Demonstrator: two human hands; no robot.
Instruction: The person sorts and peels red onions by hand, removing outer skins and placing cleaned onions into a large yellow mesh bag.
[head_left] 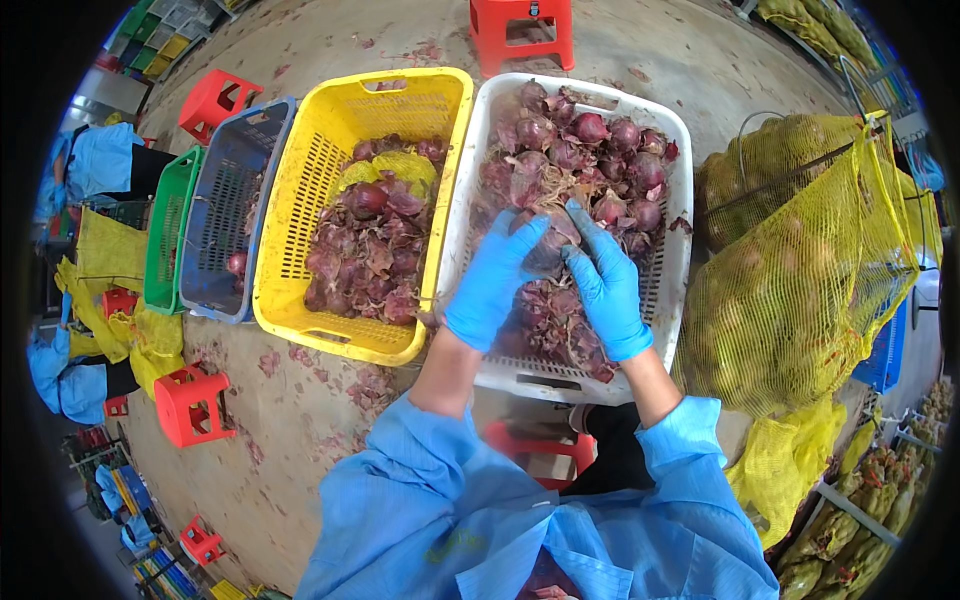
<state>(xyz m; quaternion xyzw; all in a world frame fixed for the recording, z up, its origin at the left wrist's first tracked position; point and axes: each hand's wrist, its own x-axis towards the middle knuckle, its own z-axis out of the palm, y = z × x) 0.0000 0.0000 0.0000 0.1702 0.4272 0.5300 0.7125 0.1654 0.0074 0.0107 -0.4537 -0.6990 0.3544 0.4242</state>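
Observation:
Both my hands wear blue gloves and are over a white plastic crate (480, 190) filled with red onions (590, 128) and loose papery skins. Between them is a red onion (548, 248) with dry roots and peeling skin. My left hand (492, 278) closes on its left side, fingertips at its top. From the right, my right hand (606, 288) grips the same onion with curved fingers. The onion is partly covered by the fingers. More onions and skins (560, 320) lie in the crate below and between my wrists.
Left of the white crate stands a yellow crate (285, 230) of onions and skins, then a blue-grey crate (215, 215) and a green crate (165, 230). Filled yellow mesh sacks (790, 290) stand at the right. Red stools (190, 405) stand about; people in blue work at far left.

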